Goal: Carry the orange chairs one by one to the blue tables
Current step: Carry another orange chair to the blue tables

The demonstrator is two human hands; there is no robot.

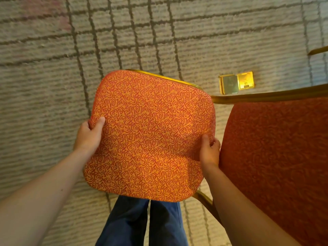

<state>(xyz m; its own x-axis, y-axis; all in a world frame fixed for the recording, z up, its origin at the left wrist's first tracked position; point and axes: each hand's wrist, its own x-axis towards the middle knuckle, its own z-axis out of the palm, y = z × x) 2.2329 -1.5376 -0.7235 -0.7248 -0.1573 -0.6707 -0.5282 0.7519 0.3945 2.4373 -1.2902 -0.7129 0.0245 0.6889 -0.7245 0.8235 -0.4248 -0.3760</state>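
Looking down through the head camera, I am watching the orange chair (150, 135) being held by its padded seat above the carpet (44, 86). It is right in front of the blue trousers (142, 222), and I cannot tell whether its legs are off the floor. No blue desk is showing, so I am judging the carry to be barely under way.

I am seeing three risks here. A second chair (275, 157) is standing just beside the held one on the right, and its gold rail (266, 96) is running close to the seat's far right corner. Swinging the chair that way could be hooking frame on frame. An open brass floor box (236, 83) is lying in the carpet ahead and to the right, and a foot or chair leg could be catching on it, since the seat is hiding the ground beneath. The padding is also soft, so a hold on cushion rather than frame could be slipping under the weight.

The left grip (88, 137) is clamping the seat's left edge, thumb (99, 122) lying flat on the fabric and fingers curled out of sight underneath. The right grip (210, 150) is doing the same on the right edge, thumb (205, 139) pressing on top and fingers wrapped below. Neither is spread; both are pinching the cushion.
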